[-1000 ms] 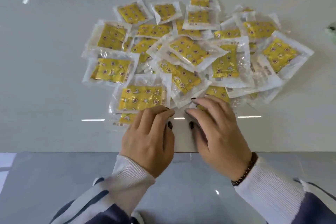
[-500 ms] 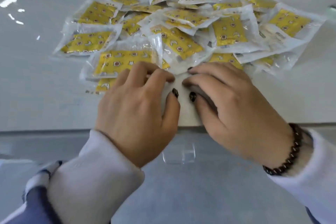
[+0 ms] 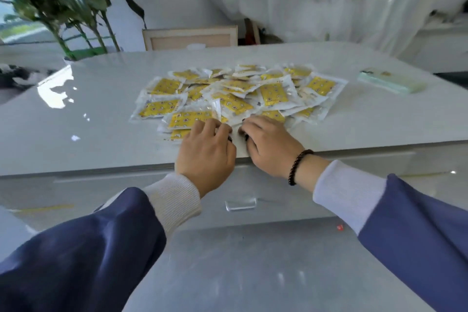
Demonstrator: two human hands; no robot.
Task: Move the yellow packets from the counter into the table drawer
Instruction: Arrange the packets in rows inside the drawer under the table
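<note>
**Fingers at the near edge of the packet heap, drawer below not yet opened**

Fingertips of the left hand point(image 3: 206, 154): curled down onto the nearest yellow packets point(image 3: 235, 95), knuckles raised. Whether they pinch a wrapper or only press on it cannot be told. Fingertips of the right hand point(image 3: 269, 147): likewise bent onto the front fringe of the heap, thumb tucked inward toward the other thumb; grip not legible either.

Heap: dozens of clear-wrapped packets, overlapping, on the white counter point(image 3: 83, 121), lying directly beyond both sets of fingers. Its long axis runs left to right, across the person's reach. Both hands stand about equally near, meeting at the heap's near middle.

Drawer front point(image 3: 278, 200): below the counter edge, under the wrists, shut, with a clear handle point(image 3: 240, 204) between the forearms. By this reading a hand must come back and down to that handle before any packet can go in.

Also present: beaded bracelet point(image 3: 298, 166) on the right wrist; pale green flat object point(image 3: 390, 82) well right of the heap; potted plant point(image 3: 71, 7) behind.

Change from half a second ago: hands hold the same post on the heap; the head has lifted, bringing the room and drawer front into sight.
</note>
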